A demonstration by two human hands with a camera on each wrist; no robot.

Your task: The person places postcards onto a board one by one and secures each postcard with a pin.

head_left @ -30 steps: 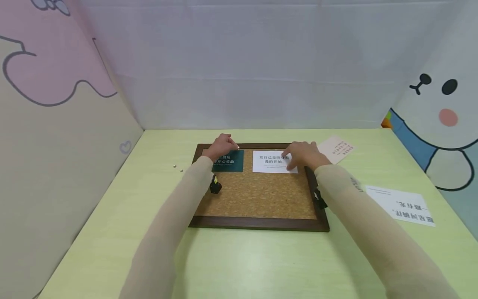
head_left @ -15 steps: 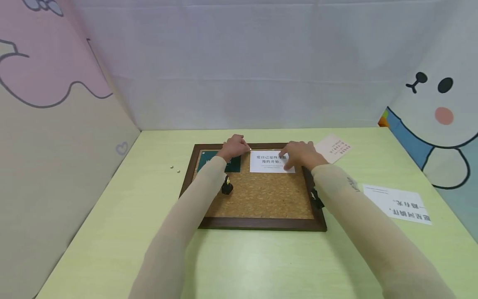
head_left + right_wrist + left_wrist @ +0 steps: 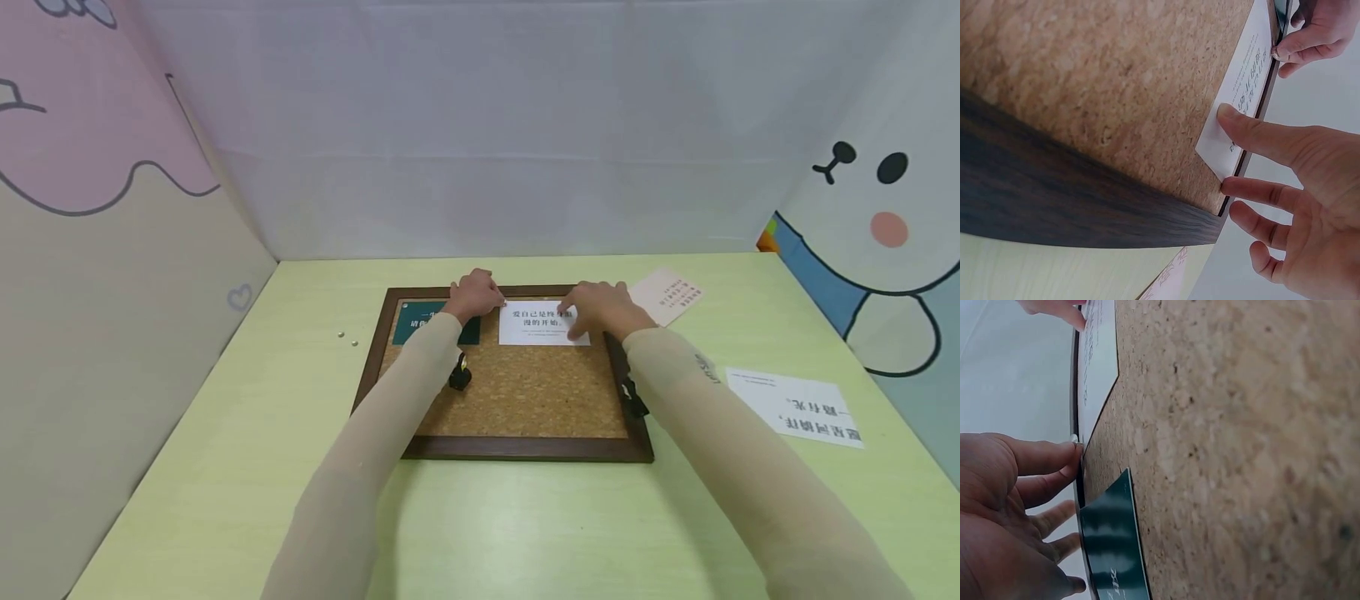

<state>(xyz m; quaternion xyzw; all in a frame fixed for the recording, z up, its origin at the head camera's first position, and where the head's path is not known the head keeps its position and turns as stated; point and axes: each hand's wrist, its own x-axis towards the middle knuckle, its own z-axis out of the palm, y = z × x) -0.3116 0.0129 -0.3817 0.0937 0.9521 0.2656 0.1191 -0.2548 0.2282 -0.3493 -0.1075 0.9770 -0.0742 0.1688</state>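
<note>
A cork board (image 3: 525,392) in a dark wooden frame lies on the table, with a green card (image 3: 468,332) at its upper left and a white card (image 3: 536,323) at its upper right. The left hand (image 3: 475,294) pinches a small pale pin (image 3: 1075,439) between thumb and forefinger at the white card's upper left corner. Thumb and forefinger of the right hand (image 3: 603,308) rest on the white card near its right end, other fingers loosely bent, as the right wrist view shows.
Two small pins (image 3: 355,343) lie on the table left of the board. A pink card (image 3: 666,296) lies behind its right corner, and another white card (image 3: 795,406) is further right. Curtains (image 3: 480,125) stand behind the table.
The left hand has moved right, from the green card's top right corner to the white card's upper left corner, uncovering more of the green card. The right hand stays on the white card.
</note>
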